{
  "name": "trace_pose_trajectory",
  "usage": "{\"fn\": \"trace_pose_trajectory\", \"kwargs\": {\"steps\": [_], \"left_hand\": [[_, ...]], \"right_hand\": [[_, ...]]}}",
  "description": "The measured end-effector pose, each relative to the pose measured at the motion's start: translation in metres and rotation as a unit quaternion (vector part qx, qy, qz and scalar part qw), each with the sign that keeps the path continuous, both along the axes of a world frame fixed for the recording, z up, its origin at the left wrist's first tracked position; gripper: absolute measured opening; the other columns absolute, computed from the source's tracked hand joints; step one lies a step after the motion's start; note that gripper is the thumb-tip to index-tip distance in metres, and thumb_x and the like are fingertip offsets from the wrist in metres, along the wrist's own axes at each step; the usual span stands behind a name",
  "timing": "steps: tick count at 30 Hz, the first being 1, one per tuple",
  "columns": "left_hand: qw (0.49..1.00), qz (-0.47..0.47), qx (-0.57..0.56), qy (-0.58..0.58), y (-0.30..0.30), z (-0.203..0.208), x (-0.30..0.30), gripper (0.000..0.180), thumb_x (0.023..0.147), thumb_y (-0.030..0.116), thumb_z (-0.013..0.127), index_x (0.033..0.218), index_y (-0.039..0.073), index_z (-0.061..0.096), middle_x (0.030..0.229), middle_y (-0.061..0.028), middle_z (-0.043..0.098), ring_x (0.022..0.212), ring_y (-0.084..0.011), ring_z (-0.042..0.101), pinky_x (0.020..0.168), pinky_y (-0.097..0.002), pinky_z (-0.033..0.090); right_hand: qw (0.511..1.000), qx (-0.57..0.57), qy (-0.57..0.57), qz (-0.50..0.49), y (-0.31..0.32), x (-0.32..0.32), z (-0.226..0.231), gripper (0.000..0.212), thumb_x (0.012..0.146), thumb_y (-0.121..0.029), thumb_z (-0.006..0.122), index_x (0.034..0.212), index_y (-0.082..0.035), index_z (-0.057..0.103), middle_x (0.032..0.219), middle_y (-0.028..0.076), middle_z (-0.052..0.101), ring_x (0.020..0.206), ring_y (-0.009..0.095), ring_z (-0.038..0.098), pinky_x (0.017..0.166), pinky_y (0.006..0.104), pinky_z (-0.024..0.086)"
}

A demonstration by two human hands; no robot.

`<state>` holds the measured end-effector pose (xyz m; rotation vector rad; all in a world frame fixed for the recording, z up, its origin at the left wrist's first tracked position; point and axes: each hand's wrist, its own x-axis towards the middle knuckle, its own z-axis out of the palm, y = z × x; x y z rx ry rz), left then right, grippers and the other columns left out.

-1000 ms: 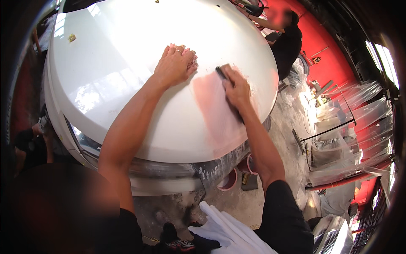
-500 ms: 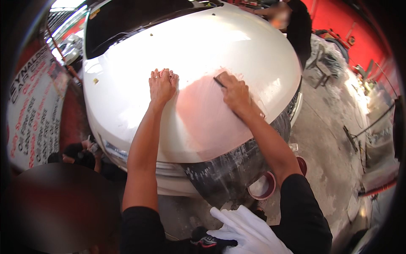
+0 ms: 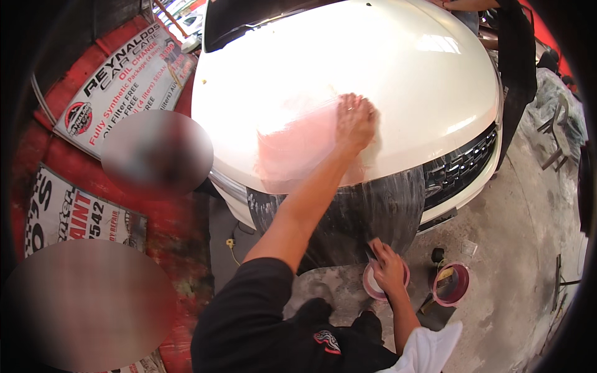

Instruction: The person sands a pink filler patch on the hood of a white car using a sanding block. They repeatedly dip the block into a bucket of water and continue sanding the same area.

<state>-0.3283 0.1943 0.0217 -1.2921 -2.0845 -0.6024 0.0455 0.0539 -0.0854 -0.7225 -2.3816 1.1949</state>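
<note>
On the white car hood [image 3: 292, 56], my left hand [image 3: 356, 122] rests palm down with its fingers laid on the surface, at the right edge of a dull pink patch [image 3: 292, 143]. My right hand [image 3: 390, 268] is lower down, over a pink bucket [image 3: 368, 283] with pale liquid in it. Its fingers are closed round a flat, dark-edged sanding block [image 3: 372, 248], mostly hidden by the hand. A black sheet [image 3: 336, 217], streaked with white, hangs over the car's front below the patch.
A second pinkish bucket [image 3: 459, 292] with a yellowish thing inside stands on the concrete floor to the right. Another person in dark clothes [image 3: 517, 56] is at the hood's far right. Printed signboards [image 3: 118, 93] lean at the left, near two blurred round shapes. Clear plastic sheeting [image 3: 553, 99] lies at right.
My right hand has left the pink patch with the sanding block and come down to the bucket. My left hand has shifted to the patch's right edge. The view has swung.
</note>
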Motion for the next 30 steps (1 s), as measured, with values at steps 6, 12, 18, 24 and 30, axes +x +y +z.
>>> {"fn": "trace_pose_trajectory", "kwargs": {"steps": [6, 12, 18, 24, 30], "left_hand": [[0.994, -0.080, -0.035, -0.071, -0.020, 0.007, -0.009, 0.040, 0.108, 0.030, 0.048, 0.133, -0.001, 0.057, 0.146, -0.0264, 0.056, 0.147, -0.0425, 0.044, 0.125, -0.0538, 0.030], [0.977, 0.212, -0.011, 0.017, -0.220, -0.017, -0.133, 0.038, 0.111, 0.026, 0.044, 0.128, -0.003, 0.062, 0.138, -0.0232, 0.062, 0.140, -0.0404, 0.047, 0.124, -0.0540, 0.029], [0.883, 0.389, -0.196, 0.175, -0.246, -0.035, -0.111, 0.043, 0.110, 0.025, 0.045, 0.138, -0.005, 0.058, 0.151, -0.0263, 0.052, 0.145, -0.0457, 0.041, 0.123, -0.0563, 0.028], [0.978, 0.183, 0.092, 0.037, -0.143, -0.034, 0.028, 0.032, 0.102, 0.016, 0.060, 0.124, -0.006, 0.064, 0.131, -0.0232, 0.064, 0.137, -0.0416, 0.051, 0.119, -0.0532, 0.037], [0.992, 0.094, 0.090, -0.003, 0.006, -0.022, 0.088, 0.041, 0.099, 0.021, 0.064, 0.133, -0.002, 0.061, 0.135, -0.0249, 0.061, 0.138, -0.0425, 0.049, 0.116, -0.0584, 0.036]], "right_hand": [[0.990, -0.131, -0.035, -0.032, -0.004, 0.072, -0.051, 0.064, 0.086, 0.000, 0.075, 0.148, -0.004, 0.059, 0.147, 0.019, 0.063, 0.137, 0.031, 0.061, 0.117, 0.0379, 0.044], [0.967, -0.179, 0.052, -0.171, 0.029, 0.151, -0.074, 0.055, 0.087, 0.007, 0.067, 0.141, 0.003, 0.062, 0.143, 0.018, 0.066, 0.131, 0.025, 0.065, 0.110, 0.0335, 0.048], [0.929, -0.279, 0.072, -0.233, 0.043, 0.168, -0.025, 0.056, 0.095, 0.012, 0.059, 0.150, 0.009, 0.051, 0.156, 0.018, 0.055, 0.144, 0.025, 0.054, 0.120, 0.0339, 0.038], [0.919, -0.359, 0.136, -0.090, 0.087, 0.106, -0.055, 0.056, 0.096, 0.007, 0.063, 0.150, 0.008, 0.051, 0.154, 0.018, 0.057, 0.143, 0.024, 0.054, 0.120, 0.0347, 0.039], [0.952, -0.297, 0.074, 0.022, 0.160, 0.083, -0.058, 0.052, 0.093, 0.006, 0.067, 0.144, 0.004, 0.060, 0.143, 0.014, 0.066, 0.130, 0.020, 0.063, 0.110, 0.0297, 0.046]]}}
